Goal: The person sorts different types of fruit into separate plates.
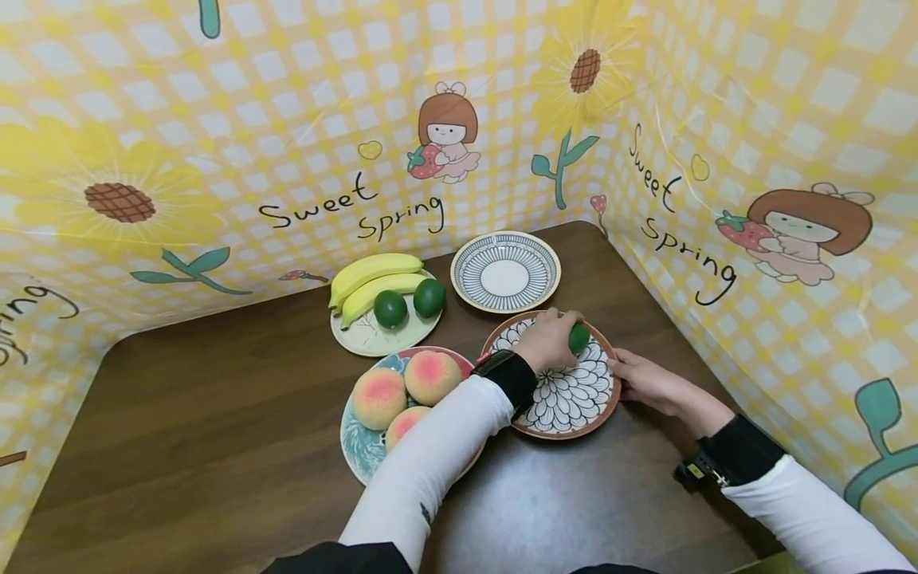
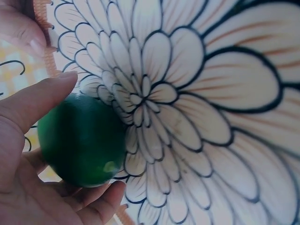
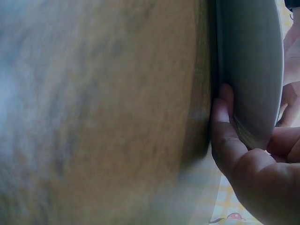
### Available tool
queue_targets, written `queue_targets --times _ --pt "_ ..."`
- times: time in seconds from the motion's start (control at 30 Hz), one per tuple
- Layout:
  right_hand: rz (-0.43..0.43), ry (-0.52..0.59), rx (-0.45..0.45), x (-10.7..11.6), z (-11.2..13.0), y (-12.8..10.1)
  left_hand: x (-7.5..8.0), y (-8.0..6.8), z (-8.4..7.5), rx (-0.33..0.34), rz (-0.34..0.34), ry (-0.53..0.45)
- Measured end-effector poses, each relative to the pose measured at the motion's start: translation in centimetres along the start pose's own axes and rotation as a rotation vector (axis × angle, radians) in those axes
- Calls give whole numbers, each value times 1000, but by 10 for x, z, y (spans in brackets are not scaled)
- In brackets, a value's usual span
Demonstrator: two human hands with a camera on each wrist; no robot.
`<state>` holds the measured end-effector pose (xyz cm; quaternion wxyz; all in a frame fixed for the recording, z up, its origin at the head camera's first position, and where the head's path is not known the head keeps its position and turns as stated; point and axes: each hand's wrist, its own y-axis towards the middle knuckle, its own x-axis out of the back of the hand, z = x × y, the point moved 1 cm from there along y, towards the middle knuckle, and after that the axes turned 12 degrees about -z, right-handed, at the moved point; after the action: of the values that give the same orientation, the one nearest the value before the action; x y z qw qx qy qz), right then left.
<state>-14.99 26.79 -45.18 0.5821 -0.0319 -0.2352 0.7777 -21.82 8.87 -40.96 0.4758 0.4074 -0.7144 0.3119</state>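
Note:
My left hand (image 1: 548,341) reaches over the plate with a flower-petal pattern (image 1: 574,395) and grips a smooth, dark green oval fruit (image 1: 578,339). In the left wrist view, thumb and fingers curl round this fruit (image 2: 82,140), close over the petals near the plate's rim. At the plate's right side, my right hand (image 1: 649,383) holds the brown rim. The right wrist view shows the right hand's fingers (image 3: 229,145) under the pale underside of the plate (image 3: 251,61), with the thumb at its edge. The plate is tilted there, its side near the hand off the wooden table (image 3: 108,103).
Left of the petal plate, a blue-and-pink plate (image 1: 358,446) bears peaches (image 1: 380,399), partly behind my left sleeve. Behind it, a cream plate (image 1: 369,339) carries bananas (image 1: 376,275) and two green fruits (image 1: 390,309). A striped plate (image 1: 505,275) stands at the back, near the patterned cloth walls (image 1: 308,143).

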Motion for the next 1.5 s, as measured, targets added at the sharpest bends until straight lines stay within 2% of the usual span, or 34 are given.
queue_targets --times 0.17,0.33,0.57,0.7,0.9,1.0,1.13,1.3,1.4,1.5 --pt "-2 -4 -3 -1 0 -1 11 -1 -3 -22 -14 -24" --pt "-15 -9 -19 -2 2 0 31 3 -1 -35 -45 -2" --pt "-36 -31 -5 -1 1 -2 79 11 10 14 -108 -8" --pt "-41 -45 4 0 1 -3 105 11 26 36 -125 -22" --pt "-46 -54 5 -2 1 -2 132 5 71 93 -154 -14" --pt "-50 -57 3 -5 2 -1 142 -5 102 123 -165 -6" --pt "-58 -55 4 -7 0 -2 150 -19 146 189 -138 -15" --pt "-57 -57 1 -7 0 0 152 -42 196 280 -99 -17" --pt "-61 -60 -4 -6 0 0 150 -54 215 315 -63 -13" --pt "-66 -68 -7 -6 1 0 144 -60 228 321 -23 -8"
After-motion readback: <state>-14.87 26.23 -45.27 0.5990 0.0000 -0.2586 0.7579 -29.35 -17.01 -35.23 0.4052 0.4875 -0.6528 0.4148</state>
